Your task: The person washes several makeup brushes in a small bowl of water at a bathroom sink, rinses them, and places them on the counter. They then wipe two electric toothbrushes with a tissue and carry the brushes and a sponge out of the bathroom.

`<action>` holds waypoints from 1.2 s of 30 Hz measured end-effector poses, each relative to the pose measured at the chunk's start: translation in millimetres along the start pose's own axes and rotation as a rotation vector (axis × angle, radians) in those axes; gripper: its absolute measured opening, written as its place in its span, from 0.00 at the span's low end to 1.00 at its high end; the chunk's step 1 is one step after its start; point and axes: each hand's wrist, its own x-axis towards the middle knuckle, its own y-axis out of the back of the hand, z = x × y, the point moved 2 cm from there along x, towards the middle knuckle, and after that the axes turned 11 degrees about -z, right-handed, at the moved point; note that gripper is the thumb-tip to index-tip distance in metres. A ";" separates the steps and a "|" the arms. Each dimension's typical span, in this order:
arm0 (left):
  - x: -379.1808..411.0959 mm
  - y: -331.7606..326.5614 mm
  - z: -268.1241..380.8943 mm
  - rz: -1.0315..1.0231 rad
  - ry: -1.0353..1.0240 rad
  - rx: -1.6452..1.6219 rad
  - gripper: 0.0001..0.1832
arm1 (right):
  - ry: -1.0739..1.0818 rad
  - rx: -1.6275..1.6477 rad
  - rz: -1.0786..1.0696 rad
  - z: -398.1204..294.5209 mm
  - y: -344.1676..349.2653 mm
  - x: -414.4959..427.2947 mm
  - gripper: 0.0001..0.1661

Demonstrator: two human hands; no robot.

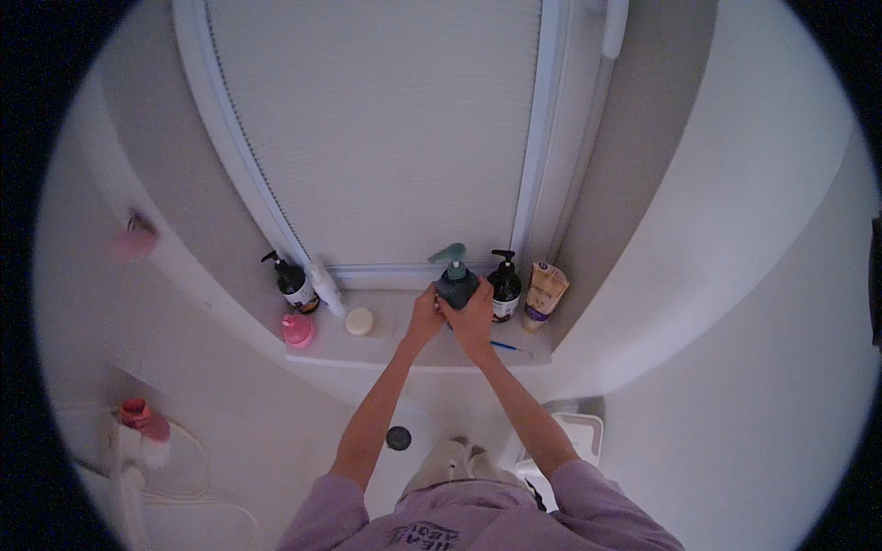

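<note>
Between my two hands, above the window ledge [413, 355], is a dark pump bottle [456, 289] with a green pump head [453, 254]. My left hand [425, 318] grips its left side, and my right hand [473, 317] wraps its right side, partly hiding the lower body. Just right of the right hand stands a black pump bottle [505, 286] with a white label. Beyond it a beige tube [546, 295] with a purple cap stands cap down. A thin blue-handled tool [506, 345] lies on the ledge near my right wrist.
Left on the ledge are another black pump bottle [296, 286], a white bottle [325, 289], a pink container [298, 332] and a round cream-coloured object [359, 321]. A window blind [386, 138] rises behind. A hose [200, 461] hangs lower left; a white stool-like object [579, 437] stands lower right.
</note>
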 end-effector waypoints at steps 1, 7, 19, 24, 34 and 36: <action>1.9 -1.7 -1.5 -0.032 0.030 -0.015 0.18 | -0.009 -0.017 0.009 5.4 -2.5 2.0 0.49; -1.7 -0.4 -9.3 -0.109 0.082 -0.107 0.24 | -0.073 -0.051 0.061 -3.7 -7.9 -16.4 0.50; -200.7 -135.5 138.4 -0.787 -0.121 -0.108 0.21 | -0.555 -0.218 0.194 -10.2 154.1 -315.4 0.33; -314.8 -260.4 221.8 -0.993 -0.331 -0.234 0.15 | -0.764 -0.352 0.612 -43.1 245.6 -503.5 0.29; -691.4 -355.2 530.6 -1.918 -1.035 -0.694 0.18 | -1.259 -0.646 1.735 -196.9 325.2 -873.8 0.23; -758.4 -360.8 561.2 -2.015 -1.093 -0.685 0.18 | -1.288 -0.712 1.862 -218.5 332.1 -939.4 0.22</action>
